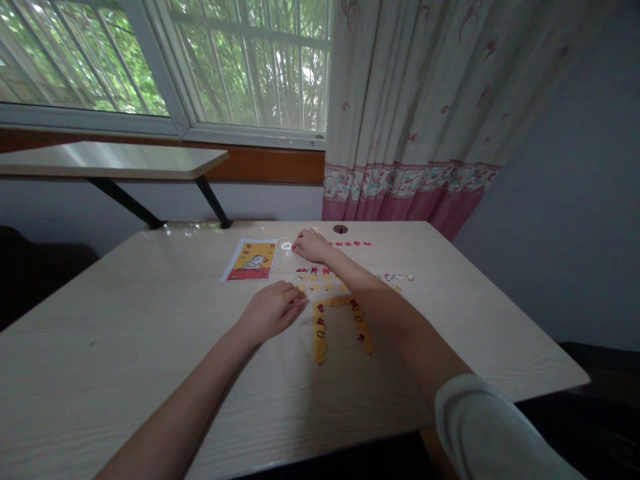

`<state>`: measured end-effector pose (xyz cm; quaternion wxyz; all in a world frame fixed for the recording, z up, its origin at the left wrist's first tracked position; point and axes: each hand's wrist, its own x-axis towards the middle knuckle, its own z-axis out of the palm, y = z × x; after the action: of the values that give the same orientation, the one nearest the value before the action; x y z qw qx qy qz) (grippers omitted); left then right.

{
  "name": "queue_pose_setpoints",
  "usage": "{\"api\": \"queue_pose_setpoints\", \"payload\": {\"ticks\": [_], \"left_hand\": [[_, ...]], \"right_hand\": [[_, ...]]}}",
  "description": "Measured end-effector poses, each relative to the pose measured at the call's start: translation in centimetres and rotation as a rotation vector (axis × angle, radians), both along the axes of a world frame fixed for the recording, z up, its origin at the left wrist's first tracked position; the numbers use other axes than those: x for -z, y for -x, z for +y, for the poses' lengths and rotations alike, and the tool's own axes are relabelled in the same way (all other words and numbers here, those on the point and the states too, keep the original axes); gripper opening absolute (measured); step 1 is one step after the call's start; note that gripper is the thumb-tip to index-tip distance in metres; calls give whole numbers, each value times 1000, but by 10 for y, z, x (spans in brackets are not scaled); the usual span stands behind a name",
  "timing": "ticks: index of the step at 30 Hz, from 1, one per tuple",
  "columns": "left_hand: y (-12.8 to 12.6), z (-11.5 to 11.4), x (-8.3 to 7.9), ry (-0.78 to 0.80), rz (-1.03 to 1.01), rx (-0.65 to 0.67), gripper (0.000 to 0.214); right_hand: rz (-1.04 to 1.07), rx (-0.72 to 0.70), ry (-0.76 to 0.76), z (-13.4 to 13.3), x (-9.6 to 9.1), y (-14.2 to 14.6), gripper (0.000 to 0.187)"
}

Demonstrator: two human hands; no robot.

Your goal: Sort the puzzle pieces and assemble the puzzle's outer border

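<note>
My right hand (pixel 311 246) reaches across the table to the left end of a row of red puzzle pieces (pixel 361 244). Its fingers are pinched, with a bit of red at the tips that looks like a puzzle piece (pixel 294 249). My left hand (pixel 273 311) rests nearer, fingers curled together beside rows of yellow pieces (pixel 314 288); what they hold, if anything, is hidden. A partly joined yellow puzzle border (pixel 320 333) lies right of it, with a top and two sides. Beyond my left hand lies a printed picture (pixel 251 260) of a white animal on yellow and red.
More red pieces (pixel 314 271) and white pieces (pixel 397 277) lie in rows, partly behind my right forearm. A small white ring-shaped thing (pixel 286 246) is beside the picture. A cable hole (pixel 341 229) is at the table's back edge, and a raised shelf (pixel 115 160) stands back left.
</note>
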<state>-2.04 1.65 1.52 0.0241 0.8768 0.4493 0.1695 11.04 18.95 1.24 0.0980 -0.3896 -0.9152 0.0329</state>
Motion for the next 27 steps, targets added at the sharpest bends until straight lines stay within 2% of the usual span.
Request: {"api": "queue_pose_setpoints", "payload": {"ticks": [10, 15, 21, 24, 27], "left_hand": [[-6, -2, 0, 27, 3, 19, 26], [-5, -2, 0, 28, 5, 19, 27], [-4, -3, 0, 20, -91, -15, 26], [-6, -2, 4, 36, -201, -117, 24], [-10, -1, 7, 101, -382, -248, 24]], "right_hand": [[-1, -9, 154, 16, -1, -1, 24], [15, -13, 195, 12, -4, 0, 23], [139, -59, 171, -16, -10, -14, 25], [229, -140, 170, -41, -15, -30, 20], [434, -264, 276, -73, -17, -52, 18]]}}
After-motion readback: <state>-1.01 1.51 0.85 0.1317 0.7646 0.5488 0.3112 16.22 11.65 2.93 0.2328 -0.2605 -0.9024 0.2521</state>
